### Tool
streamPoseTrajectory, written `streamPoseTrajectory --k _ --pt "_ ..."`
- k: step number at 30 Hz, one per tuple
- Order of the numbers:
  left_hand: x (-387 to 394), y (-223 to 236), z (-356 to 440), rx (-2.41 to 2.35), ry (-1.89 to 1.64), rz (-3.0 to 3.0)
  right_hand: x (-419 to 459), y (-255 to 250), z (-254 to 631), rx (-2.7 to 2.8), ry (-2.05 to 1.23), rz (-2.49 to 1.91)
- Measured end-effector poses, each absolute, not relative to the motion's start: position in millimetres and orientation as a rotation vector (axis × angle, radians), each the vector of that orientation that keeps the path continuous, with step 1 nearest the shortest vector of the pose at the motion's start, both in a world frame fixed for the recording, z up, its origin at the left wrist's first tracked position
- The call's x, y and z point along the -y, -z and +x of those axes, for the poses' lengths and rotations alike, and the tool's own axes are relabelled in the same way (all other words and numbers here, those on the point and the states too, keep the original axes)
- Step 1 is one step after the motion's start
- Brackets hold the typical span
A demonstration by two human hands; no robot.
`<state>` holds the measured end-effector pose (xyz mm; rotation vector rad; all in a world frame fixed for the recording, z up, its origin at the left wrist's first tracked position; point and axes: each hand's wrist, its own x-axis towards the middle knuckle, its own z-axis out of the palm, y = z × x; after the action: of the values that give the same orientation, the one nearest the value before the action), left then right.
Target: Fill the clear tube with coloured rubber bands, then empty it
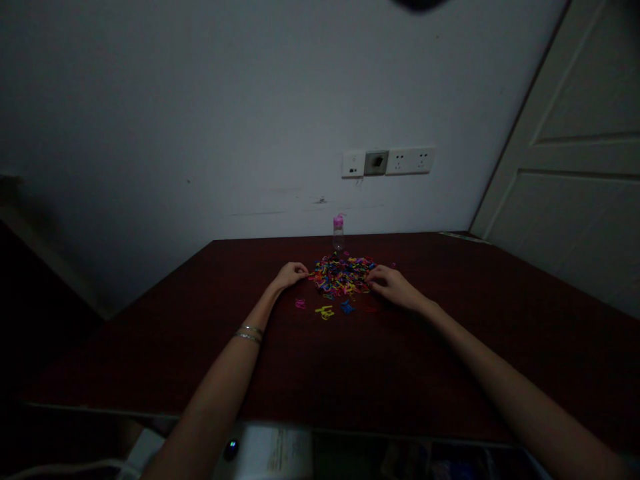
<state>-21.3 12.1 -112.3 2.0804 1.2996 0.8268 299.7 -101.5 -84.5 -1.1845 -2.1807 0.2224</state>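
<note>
A loose pile of small, multicoloured, loop-shaped pieces point(344, 275) lies on the dark red table point(320, 373). At the pile's left edge is my left hand point(291, 274), its fingers pinched close together beside a reddish piece; what they hold is too small to make out. My right hand point(393, 285) reaches the pile's right edge with curled fingers, thumb and forefinger tips close together among the pieces. In front of the pile lie small single-colour groups: pink pieces point(300, 303), yellow pieces point(325, 312), blue pieces point(347, 307) and faint red pieces point(370, 309).
Behind the pile stands a small clear bottle point(339, 239) with a pink cap. The wall behind carries a row of sockets point(388, 162). A white panelled door point(575, 153) is at the right. Below the table's front edge, a white box-like object point(270, 450) shows.
</note>
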Motion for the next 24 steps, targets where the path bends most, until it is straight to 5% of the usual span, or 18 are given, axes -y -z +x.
streamPoseTrajectory --k 15,24 --pt "-4.5 94.1 -12.1 -1.226 -0.804 2.094 92.7 88.4 314.7 2.103 -0.15 -1.258" --pt "58.0 50.0 -1.1 -0.862 -0.459 2.107 93.1 85.0 319.9 2.075 -0.095 -1.331"
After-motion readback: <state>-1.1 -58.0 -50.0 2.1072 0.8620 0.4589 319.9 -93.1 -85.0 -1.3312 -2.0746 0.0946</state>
